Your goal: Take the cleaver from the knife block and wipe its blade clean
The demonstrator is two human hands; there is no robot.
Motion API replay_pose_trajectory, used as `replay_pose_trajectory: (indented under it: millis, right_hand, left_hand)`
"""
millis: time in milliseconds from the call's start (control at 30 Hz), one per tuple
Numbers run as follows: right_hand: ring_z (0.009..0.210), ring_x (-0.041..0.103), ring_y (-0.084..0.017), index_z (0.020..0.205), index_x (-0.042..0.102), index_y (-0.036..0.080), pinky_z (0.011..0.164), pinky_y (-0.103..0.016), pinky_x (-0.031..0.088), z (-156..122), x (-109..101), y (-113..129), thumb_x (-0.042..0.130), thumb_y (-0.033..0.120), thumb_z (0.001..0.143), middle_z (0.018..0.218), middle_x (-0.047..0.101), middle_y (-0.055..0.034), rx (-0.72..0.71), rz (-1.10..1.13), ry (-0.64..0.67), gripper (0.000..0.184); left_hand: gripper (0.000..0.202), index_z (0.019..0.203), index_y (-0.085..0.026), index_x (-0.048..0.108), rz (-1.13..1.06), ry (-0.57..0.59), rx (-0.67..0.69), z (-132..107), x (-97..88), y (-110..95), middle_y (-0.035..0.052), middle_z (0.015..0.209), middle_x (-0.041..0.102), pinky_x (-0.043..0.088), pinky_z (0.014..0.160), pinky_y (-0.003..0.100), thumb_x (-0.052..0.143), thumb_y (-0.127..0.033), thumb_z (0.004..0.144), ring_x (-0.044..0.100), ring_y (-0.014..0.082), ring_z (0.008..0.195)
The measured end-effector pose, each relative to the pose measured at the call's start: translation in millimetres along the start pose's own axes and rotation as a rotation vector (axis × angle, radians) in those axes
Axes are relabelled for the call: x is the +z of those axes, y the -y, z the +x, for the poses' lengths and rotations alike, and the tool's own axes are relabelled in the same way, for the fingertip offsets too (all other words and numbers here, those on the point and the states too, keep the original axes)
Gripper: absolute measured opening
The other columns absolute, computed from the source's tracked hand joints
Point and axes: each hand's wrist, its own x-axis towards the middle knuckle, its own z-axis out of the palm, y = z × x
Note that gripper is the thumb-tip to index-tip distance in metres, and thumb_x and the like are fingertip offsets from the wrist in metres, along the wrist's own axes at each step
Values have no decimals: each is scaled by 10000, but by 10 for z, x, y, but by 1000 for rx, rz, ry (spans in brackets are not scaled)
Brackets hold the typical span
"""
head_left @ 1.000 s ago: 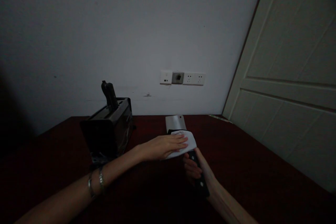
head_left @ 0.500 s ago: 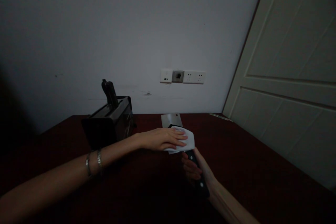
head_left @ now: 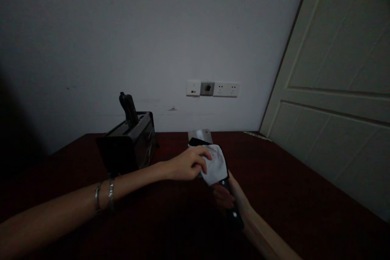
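Observation:
My right hand [head_left: 236,199] is wrapped around the riveted black handle [head_left: 234,213] of a knife, which points away from me. Over its blade lies a white cloth [head_left: 215,166], hiding most of the metal. My left hand [head_left: 190,164], with two bracelets on the wrist, presses on the cloth with curled fingers and grips it. Just beyond the cloth shows a broad silver blade [head_left: 200,135] with a hole near its far corner. Between that blade and the cloth is a dark strip; whether the blade belongs to the held knife I cannot tell.
At the left of the dark red table [head_left: 274,178] stands a knife block [head_left: 129,142] with black handles sticking out of the top. Behind is a wall with a row of sockets [head_left: 226,89]. A pale panelled door [head_left: 332,89] is on the right.
My left hand's flat fingers have curled and drawn slightly back to the left, bunching the cloth. The cloth now hangs lower toward the handle. My right hand keeps its hold.

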Motion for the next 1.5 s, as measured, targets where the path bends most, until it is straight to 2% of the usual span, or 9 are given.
replay_pose_trajectory:
  millis: [133, 300, 400, 533, 700, 833, 967, 1200, 1500]
  right_hand:
    - [288, 149, -6, 570, 495, 121, 261, -89, 207, -11, 41, -30, 537, 388, 830, 395, 381, 87, -52, 16, -25, 374]
    - [290, 136, 1, 710, 569, 89, 263, -86, 225, -1, 35, -57, 553, 393, 815, 427, 413, 92, -43, 51, -36, 322]
    - [288, 143, -2, 715, 578, 83, 265, -93, 231, -3, 43, -58, 521, 423, 825, 412, 423, 84, -35, 75, -54, 362]
    - [284, 148, 0, 695, 571, 88, 265, -90, 224, -13, 76, -52, 528, 435, 818, 403, 430, 81, -35, 80, -70, 371]
    - [275, 166, 1, 667, 564, 96, 263, -85, 225, -5, 100, -60, 541, 440, 812, 393, 449, 74, -54, 82, -70, 374]
    - [262, 180, -8, 702, 588, 99, 254, -104, 248, 27, 27, -83, 504, 455, 826, 401, 491, 54, 29, 102, -41, 386]
    - [254, 190, -16, 705, 594, 105, 248, -116, 256, 39, -47, -103, 448, 485, 846, 394, 484, 51, 67, 116, 18, 430]
    - [276, 195, -1, 721, 578, 97, 257, -98, 247, -11, 94, -46, 544, 411, 813, 438, 499, 51, 7, 117, -23, 329]
    - [267, 177, -9, 667, 523, 128, 250, -106, 232, -27, 177, -45, 440, 472, 855, 416, 434, 70, 30, 75, -9, 401]
  left_hand:
    - [172, 955, -135, 582, -2, -130, -54, 27, 109, -60, 73, 1001, 555, 414, 894, 311, 473, -129, 822, 499, 160, 987]
    - [345, 1140, -175, 564, 160, -129, -83, 49, 163, -7, 78, 964, 540, 438, 842, 317, 463, -363, 869, 503, 170, 946]
    - [343, 1152, -202, 571, 251, -103, -64, 34, 146, 44, 103, 1107, 508, 424, 890, 328, 432, -362, 882, 474, 189, 1062]
    - [376, 1246, -207, 485, 341, 20, 4, 6, 119, 33, 97, 1406, 318, 271, 1057, 382, 351, -330, 917, 247, 213, 1311]
    - [500, 1391, -146, 227, 404, 172, -36, 7, 141, 36, 84, 1480, 142, 155, 1110, 368, 249, -354, 937, 58, 174, 1364]
    - [572, 1408, -59, 105, 489, 200, -159, 73, 84, 243, 102, 1487, 25, 85, 1120, 337, 183, -370, 934, -36, 174, 1359]
    - [601, 1407, -31, 69, 509, 261, -254, 112, 28, 358, 126, 1479, -32, 63, 1117, 356, 145, -386, 927, -80, 193, 1350]
    - [667, 1412, -61, -29, 479, 290, -213, 36, 142, 31, 116, 1470, -113, 49, 1115, 366, 151, -464, 912, -129, 214, 1338]
    - [653, 1410, -37, 17, 523, 228, -297, 148, -96, 222, 155, 1472, -55, 68, 1106, 407, 169, -434, 914, -69, 233, 1353]
